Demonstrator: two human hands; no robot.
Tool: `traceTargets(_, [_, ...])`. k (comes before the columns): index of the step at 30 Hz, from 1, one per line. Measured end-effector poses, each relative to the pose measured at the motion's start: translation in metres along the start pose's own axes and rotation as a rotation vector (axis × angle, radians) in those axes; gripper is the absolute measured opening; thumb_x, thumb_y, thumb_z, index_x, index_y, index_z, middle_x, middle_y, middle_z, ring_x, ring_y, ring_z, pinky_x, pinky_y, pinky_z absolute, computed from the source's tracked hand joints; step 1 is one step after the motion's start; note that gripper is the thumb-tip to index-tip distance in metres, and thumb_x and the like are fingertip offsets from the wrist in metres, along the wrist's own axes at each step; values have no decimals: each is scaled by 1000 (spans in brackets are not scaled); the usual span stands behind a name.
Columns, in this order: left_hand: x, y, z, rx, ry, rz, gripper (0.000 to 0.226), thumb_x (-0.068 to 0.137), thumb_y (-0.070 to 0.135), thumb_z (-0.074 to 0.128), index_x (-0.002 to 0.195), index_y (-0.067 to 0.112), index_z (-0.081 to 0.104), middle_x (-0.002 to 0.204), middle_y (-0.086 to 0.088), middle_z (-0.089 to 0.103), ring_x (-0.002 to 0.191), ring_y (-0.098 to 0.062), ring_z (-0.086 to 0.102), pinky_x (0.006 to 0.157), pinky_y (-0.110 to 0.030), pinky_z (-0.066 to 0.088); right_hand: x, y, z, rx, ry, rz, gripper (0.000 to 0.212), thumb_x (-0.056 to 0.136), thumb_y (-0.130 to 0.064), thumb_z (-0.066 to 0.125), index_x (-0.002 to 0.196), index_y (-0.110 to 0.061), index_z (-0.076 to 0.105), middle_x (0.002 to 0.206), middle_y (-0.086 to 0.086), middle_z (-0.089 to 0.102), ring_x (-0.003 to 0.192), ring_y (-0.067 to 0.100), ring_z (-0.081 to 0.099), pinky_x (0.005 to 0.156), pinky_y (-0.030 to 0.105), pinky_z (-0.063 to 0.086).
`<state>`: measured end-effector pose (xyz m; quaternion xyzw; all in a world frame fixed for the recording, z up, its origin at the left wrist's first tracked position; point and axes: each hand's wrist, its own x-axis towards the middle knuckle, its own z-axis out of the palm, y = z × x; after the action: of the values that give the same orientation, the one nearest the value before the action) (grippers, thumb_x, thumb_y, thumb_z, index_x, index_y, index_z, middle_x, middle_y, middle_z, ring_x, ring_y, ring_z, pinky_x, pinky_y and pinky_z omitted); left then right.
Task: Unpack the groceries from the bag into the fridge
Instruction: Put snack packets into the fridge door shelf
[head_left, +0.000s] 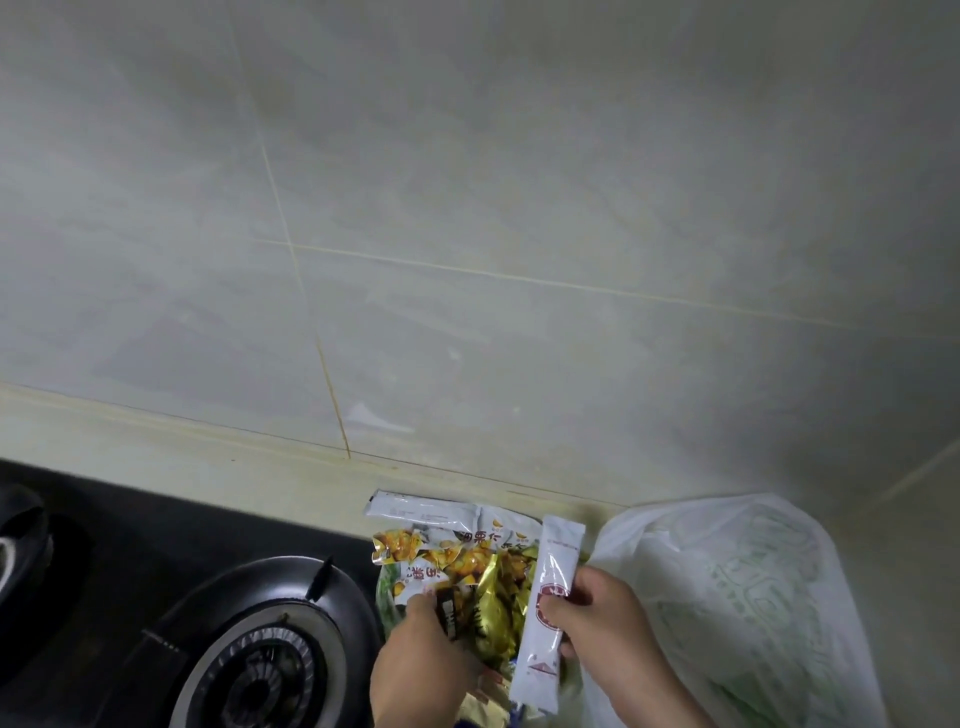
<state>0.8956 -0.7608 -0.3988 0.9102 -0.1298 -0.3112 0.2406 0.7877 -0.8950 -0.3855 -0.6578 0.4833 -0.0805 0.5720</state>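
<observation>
Right hand grips sachet lengthwise, seemingly upright.

The right hand, on the near right, pinches a white sachet between thumb and curled fingers. Just left of it the left hand, knuckles up, dips its fingertips among snack packets; its grip is hidden.
</observation>
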Motion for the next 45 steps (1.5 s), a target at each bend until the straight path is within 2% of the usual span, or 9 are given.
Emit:
traceTargets(4, [3, 4, -9, -60, 72, 36, 15, 86, 37, 60, 93, 26, 52, 83, 11, 58, 82, -13, 58, 70, -24, 43, 13, -4, -10, -22, 12, -32, 7, 82, -11, 67, 78, -12, 72, 74, 4, 74, 76, 23, 72, 73, 40, 58])
traceTargets(9, [12, 2, -41, -224, 172, 67, 13, 89, 34, 63, 84, 22, 63, 84, 4, 67, 84, -16, 63, 70, -28, 47, 28, -13, -16, -29, -8, -101, 16, 92, -17, 59, 81, -9, 67, 80, 17, 65, 69, 19, 59, 54, 24, 48])
traceTargets(11, [14, -3, -57, -308, 181, 80, 12, 91, 25, 64, 80, 21, 62, 80, 0, 67, 79, -17, 62, 66, -29, 44, 34, -23, -11, -48, -82, -137, 18, 96, -18, 55, 81, -15, 65, 72, 4, 57, 68, 14, 53, 50, 24, 49])
traceTargets(15, [17, -16, -83, -374, 208, 62, 19, 86, 11, 69, 75, 25, 62, 75, 0, 69, 75, -16, 63, 68, -31, 47, 62, -45, 14, -225, -183, -221, 14, 94, -28, 54, 86, -19, 61, 68, -7, 51, 64, 11, 48, 61, 29, 43])
traceTargets(23, [17, -34, -107, -452, 229, 12, 7, 83, 15, 74, 78, 18, 70, 66, 1, 71, 69, -15, 67, 63, -29, 49, 110, -72, 61, -567, -332, -318, 17, 93, -21, 57, 91, -10, 70, 76, 3, 65, 67, 13, 54, 59, 28, 37])
traceTargets(26, [18, -40, -112, -451, 219, -4, 6, 83, 16, 74, 79, 20, 70, 71, 1, 72, 74, -14, 68, 70, -33, 53, 119, -69, 65, -640, -321, -332, 15, 97, -22, 55, 93, -23, 69, 74, -10, 59, 65, 5, 51, 54, 20, 36])
traceTargets(31, [21, -43, -113, -488, 210, -10, 7, 84, 15, 73, 81, 20, 69, 76, 1, 72, 76, -12, 66, 63, -25, 46, 117, -67, 71, -863, -292, -407, 18, 101, -29, 49, 100, -21, 65, 82, -8, 59, 72, 9, 54, 56, 23, 39])
traceTargets(37, [22, -41, -111, -529, 174, -23, 11, 82, 13, 75, 80, 23, 70, 80, -1, 73, 83, -16, 67, 86, -39, 53, 119, -69, 95, -1192, -303, -579, 12, 98, -18, 50, 94, -20, 61, 89, 0, 63, 81, 22, 61, 54, 29, 39])
traceTargets(45, [27, -53, -115, -559, 220, -3, 8, 83, 11, 74, 81, 19, 73, 71, -3, 72, 76, -17, 67, 67, -30, 50, 120, -80, 118, -1363, -368, -605, 13, 96, -18, 53, 104, -13, 61, 102, 6, 65, 85, 23, 59, 66, 33, 48])
